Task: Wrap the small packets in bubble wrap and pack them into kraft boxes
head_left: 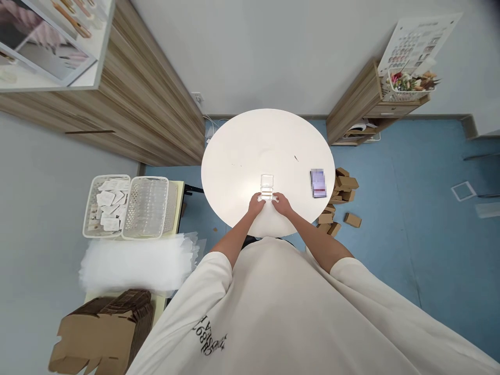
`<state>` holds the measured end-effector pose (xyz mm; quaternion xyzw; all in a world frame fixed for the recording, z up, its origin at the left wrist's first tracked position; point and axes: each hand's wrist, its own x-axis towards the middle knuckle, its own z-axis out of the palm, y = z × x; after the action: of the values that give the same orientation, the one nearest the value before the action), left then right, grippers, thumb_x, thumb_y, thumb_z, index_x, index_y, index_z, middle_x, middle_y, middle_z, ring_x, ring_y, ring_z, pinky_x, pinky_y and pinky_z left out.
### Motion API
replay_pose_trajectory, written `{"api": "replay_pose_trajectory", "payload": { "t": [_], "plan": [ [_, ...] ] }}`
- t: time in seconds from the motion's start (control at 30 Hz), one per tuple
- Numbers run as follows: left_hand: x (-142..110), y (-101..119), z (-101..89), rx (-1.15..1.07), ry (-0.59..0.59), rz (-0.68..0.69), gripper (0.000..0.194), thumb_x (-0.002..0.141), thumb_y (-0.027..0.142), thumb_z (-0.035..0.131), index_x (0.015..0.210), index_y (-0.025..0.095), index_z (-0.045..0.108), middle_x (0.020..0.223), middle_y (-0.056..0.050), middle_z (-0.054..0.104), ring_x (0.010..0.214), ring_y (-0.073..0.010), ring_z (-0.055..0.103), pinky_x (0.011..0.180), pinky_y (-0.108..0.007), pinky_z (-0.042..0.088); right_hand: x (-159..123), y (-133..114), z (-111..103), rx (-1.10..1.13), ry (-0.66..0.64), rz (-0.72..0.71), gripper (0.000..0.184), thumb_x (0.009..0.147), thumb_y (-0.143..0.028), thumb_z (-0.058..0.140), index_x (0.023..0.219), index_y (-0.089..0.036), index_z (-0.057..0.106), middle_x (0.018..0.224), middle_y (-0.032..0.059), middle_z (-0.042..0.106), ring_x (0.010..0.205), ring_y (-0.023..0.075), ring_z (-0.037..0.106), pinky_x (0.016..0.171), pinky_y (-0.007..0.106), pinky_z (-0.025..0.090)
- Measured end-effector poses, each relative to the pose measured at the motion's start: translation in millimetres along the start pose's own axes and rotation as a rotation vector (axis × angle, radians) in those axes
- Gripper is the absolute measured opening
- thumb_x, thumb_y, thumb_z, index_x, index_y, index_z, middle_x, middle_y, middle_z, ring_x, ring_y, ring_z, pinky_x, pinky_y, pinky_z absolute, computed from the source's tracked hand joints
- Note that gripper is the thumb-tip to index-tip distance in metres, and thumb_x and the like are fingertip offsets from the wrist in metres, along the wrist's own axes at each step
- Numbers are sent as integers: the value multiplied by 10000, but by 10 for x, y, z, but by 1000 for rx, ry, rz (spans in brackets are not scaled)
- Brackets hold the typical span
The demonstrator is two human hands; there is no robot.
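A small clear plastic box (pixel 266 193) lies on the white round table (pixel 238 151), close to my body. Its clear lid (pixel 267 180) is folded back, away from me. Inside the base are a few thin, pale strips, too small to make out. My left hand (pixel 255 204) grips the left side of the base, fingers curled against its edge. On the opposite side my right hand (pixel 282 204) holds the right edge in the same way.
A phone-like purple item (pixel 318 183) lies at the table's right. Small brown cartons (pixel 346 183) are piled on the floor beyond. To the left stand white baskets (pixel 106 205), a stack of translucent sheets (pixel 135 264) and flattened cardboard boxes (pixel 99 336).
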<state>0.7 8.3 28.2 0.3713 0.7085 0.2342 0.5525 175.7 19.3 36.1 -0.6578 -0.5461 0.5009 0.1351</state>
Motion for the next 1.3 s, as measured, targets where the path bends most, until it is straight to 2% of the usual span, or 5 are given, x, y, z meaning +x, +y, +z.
{"api": "replay_pose_trajectory", "payload": {
  "t": [0.3,0.6,0.83,1.17,1.3],
  "plan": [
    [-219,41,-426,-40,153,40,530,824,236,631,1348,221,553,1508,-117,504,1365,-278,491,1094,-392,417,149,-268,-16,-67,29,-144,422,876,-216,492,1282,-204,607,1395,113,538,1181,233,605,1075,393,473],
    [-490,-90,-1103,-110,285,117,439,850,271,654,1283,209,607,1430,-142,578,1316,-291,543,1076,-412,438,100,-1013,539,-118,-85,-295,382,886,-216,487,1237,-221,638,1348,83,589,1096,197,630,1042,386,491],
    [-704,-368,-1909,-125,405,198,323,892,273,620,1206,197,636,1292,-146,658,1189,-274,626,1046,-433,477,-39,-1639,1316,-156,-178,-376,374,900,-182,485,1235,-213,648,1321,77,629,1077,182,647,1038,366,488],
    [-865,-1134,-3558,-145,580,279,289,914,209,541,1181,201,652,1219,-106,689,1116,-217,660,1040,-376,492,-245,-2577,2898,-207,-222,-531,343,901,-209,499,1192,-220,679,1250,66,664,1057,180,652,1036,364,488],
    [-927,-1378,-4197,-81,680,291,296,918,189,510,1173,202,659,1223,-97,689,1123,-208,655,1056,-371,481,-338,-2927,3420,-210,-271,-604,346,902,-202,483,1184,-220,682,1234,65,665,1022,178,650,1022,365,491]
  ]
}}
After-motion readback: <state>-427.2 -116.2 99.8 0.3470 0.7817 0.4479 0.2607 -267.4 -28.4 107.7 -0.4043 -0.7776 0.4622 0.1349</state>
